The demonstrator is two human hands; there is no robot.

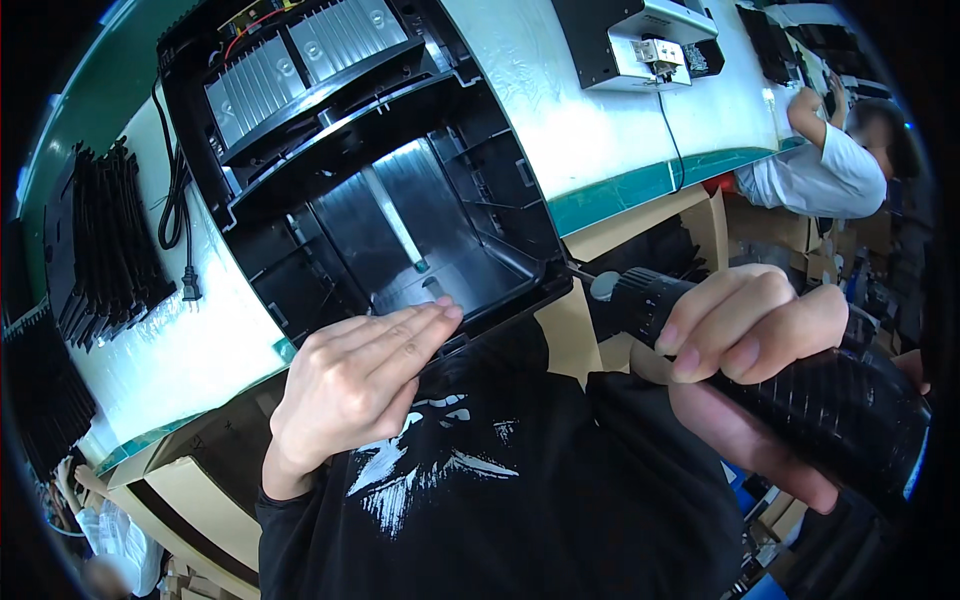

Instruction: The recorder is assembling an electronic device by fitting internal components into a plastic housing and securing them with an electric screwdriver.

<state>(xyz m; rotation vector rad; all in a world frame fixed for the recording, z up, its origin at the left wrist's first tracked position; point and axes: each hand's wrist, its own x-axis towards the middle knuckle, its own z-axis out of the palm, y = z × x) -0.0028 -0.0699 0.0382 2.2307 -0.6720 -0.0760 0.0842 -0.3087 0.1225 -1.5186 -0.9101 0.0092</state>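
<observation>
A large black plastic housing lies open in front of me, its near end close to my body. Two finned silver heat sinks sit in its far part, beside some wiring. My left hand rests on the housing's near wall, its fingers stretched out flat across the rim. In my right hand is a black electric screwdriver, held tilted with my fingers wrapped round its body. Its thin bit points at the housing's near right corner; whether the tip touches a screw is too small to tell.
Left of the housing lie a black power cord and a stack of black plastic panels. A black-and-silver device stands on the bench at the far right. Cardboard boxes stand below the bench edge. Other people are at both sides.
</observation>
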